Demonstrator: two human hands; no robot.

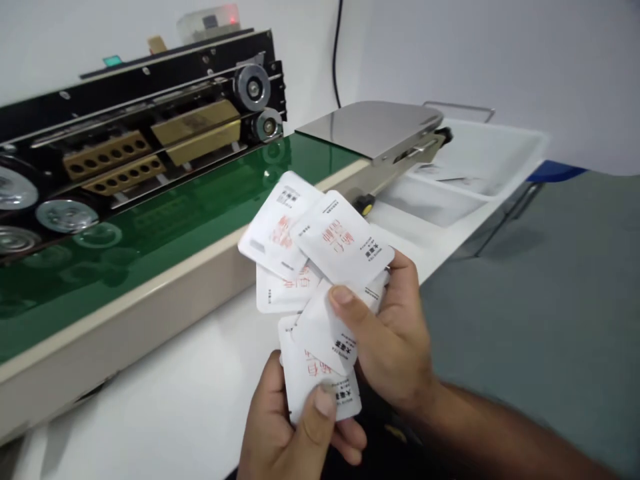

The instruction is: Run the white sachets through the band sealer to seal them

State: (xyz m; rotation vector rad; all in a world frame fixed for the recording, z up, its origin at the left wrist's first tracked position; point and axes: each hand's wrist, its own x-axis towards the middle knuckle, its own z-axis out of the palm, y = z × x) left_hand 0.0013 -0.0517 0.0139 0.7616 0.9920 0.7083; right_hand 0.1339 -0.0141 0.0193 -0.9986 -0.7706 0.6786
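Several white sachets (345,240) with red and black print are fanned out and overlap one another in the middle of the view. My left hand (295,420) is closed on the lowest sachets, its thumb on the front one. From the right, my right hand (390,333) grips the sachets higher in the fan, with its thumb pressed on a sachet's face. The fingers behind the sachets are partly hidden.
A sealing machine (195,133) with metal wheels and a green belt (200,253) runs along the left. Beyond its steel end plate (370,123) sits a white bin (520,147) with a few sachets inside. A blue stool (557,171) stands behind at right.
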